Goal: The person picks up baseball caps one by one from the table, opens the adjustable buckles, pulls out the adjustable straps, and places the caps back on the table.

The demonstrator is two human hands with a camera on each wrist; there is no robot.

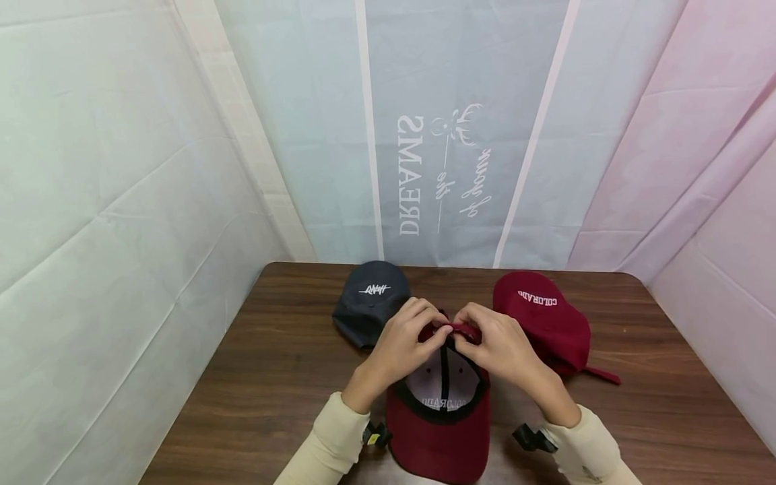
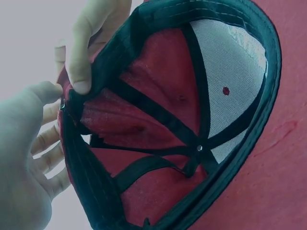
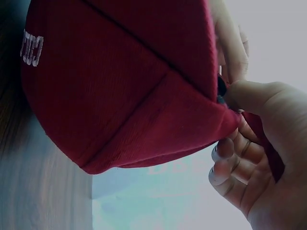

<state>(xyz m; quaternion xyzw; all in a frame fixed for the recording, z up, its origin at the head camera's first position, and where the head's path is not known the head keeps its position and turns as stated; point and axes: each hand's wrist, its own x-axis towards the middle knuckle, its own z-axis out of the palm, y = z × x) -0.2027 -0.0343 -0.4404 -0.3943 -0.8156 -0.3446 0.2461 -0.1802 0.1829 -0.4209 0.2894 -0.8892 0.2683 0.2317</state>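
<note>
A dark red baseball cap (image 1: pixel 438 446) is held upside-down with its brim toward me, its lined inside facing up. My left hand (image 1: pixel 401 342) pinches the cap's back strap (image 1: pixel 465 330) between thumb and fingers. Close beside it, my right hand (image 1: pixel 502 345) pinches the same strap from the other side. In the left wrist view, the dark sweatband (image 2: pixel 91 184) and taped seams show inside the crown. The right wrist view has the cap's red outer panels (image 3: pixel 129 91), with the strap's end running across the right palm. Fingers partly hide the buckle.
A dark grey cap (image 1: pixel 371 303) with white lettering lies behind my left hand. To the right sits another red cap (image 1: pixel 545 320), marked COLORADO, its strap (image 1: pixel 603 375) trailing on the brown wooden table (image 1: pixel 267 377). Fabric curtains (image 1: pixel 315 135) stand behind and at both sides.
</note>
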